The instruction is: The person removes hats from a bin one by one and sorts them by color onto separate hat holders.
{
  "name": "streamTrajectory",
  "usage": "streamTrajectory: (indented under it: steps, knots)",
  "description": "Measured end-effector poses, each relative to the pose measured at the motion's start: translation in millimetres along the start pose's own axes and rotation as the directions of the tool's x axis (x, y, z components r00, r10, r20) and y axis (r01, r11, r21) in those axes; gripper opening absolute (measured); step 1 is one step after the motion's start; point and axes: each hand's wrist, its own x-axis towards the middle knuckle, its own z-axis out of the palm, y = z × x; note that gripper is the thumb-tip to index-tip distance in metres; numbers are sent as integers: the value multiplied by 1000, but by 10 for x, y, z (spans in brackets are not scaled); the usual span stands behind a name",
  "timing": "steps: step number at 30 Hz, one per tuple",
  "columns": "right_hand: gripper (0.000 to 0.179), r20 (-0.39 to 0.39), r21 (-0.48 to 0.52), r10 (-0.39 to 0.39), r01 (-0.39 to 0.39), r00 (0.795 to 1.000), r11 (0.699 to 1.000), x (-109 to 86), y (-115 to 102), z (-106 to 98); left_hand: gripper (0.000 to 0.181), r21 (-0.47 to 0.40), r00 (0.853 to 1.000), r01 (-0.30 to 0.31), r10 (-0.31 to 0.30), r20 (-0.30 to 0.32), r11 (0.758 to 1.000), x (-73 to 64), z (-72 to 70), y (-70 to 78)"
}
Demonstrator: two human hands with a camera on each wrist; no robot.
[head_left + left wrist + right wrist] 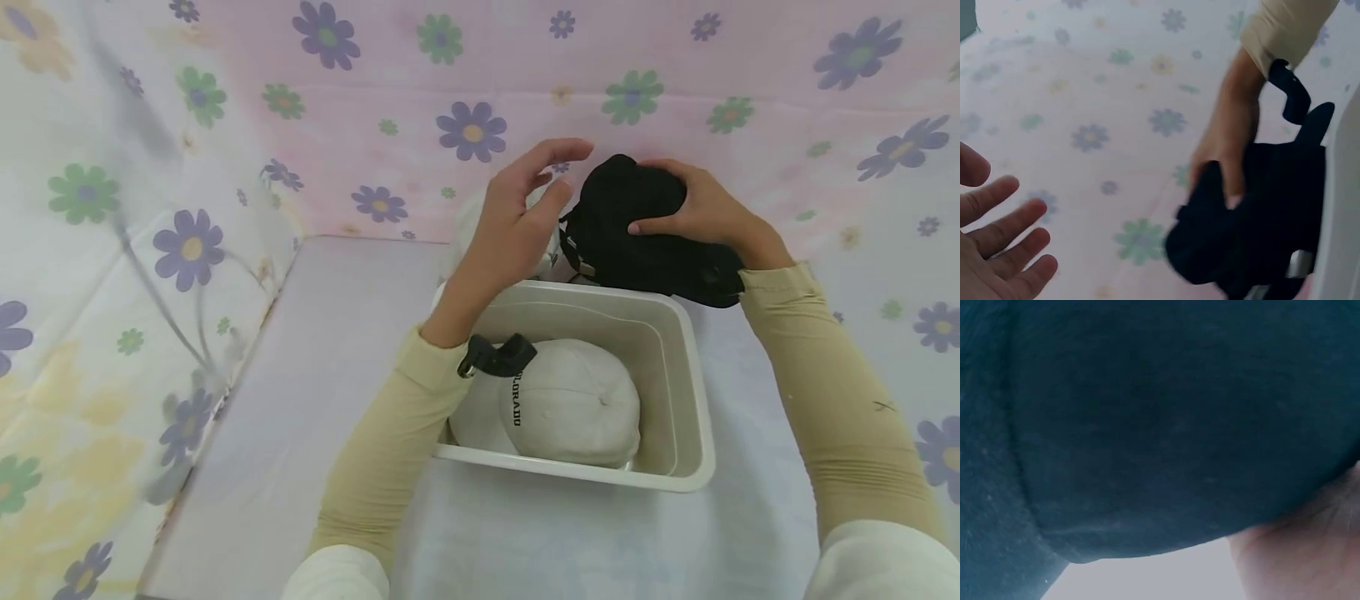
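My right hand (701,208) grips a black cap (630,196) behind the basin's right half, thumb on the near side and fingers over the top. Straps with a small metal buckle hang on the cap's left side. Dark cloth of this cap (1147,437) fills most of the right wrist view. My left hand (517,217), fingers loosely bent and holding nothing, hovers just left of the black cap. Behind it, a whitish cap (467,229) is mostly hidden. Inside the beige basin (693,400) lies a white cap (577,400) with dark lettering, brim to the left.
A pale cloth-covered table (315,358) bears the basin. Flower-printed cloth (420,125) hangs at the back and both sides, close behind the caps. A black strap (502,354) sticks out from my left wrist over the basin.
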Motion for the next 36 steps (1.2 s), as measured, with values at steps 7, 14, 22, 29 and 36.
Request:
streamTrajectory:
  steps: [7, 14, 22, 29, 36]
  knots:
    - [70, 6, 101, 90, -90, 996, 991, -167, 26, -71, 42, 18, 945, 327, -327, 3, 945, 273, 264, -483]
    - [68, -54, 225, 263, -245, 963, 943, -399, 205, -112, 52, 62, 824, 566, -566, -9, 822, 477, 349, -693]
    - [80, 155, 274, 431, -458, 889, 846, -563, 457, -95, 53, -46, 753, 657, -658, -14, 753, 523, 442, -839]
    - [83, 211, 289, 470, -513, 857, 808, -664, 620, -39, 57, 24, 665, 744, -744, 66, 668, 552, 515, -911]
    - [84, 249, 284, 516, -571, 820, 770, -774, 783, -24, 53, 51, 616, 780, -781, 103, 623, 603, 539, -923]
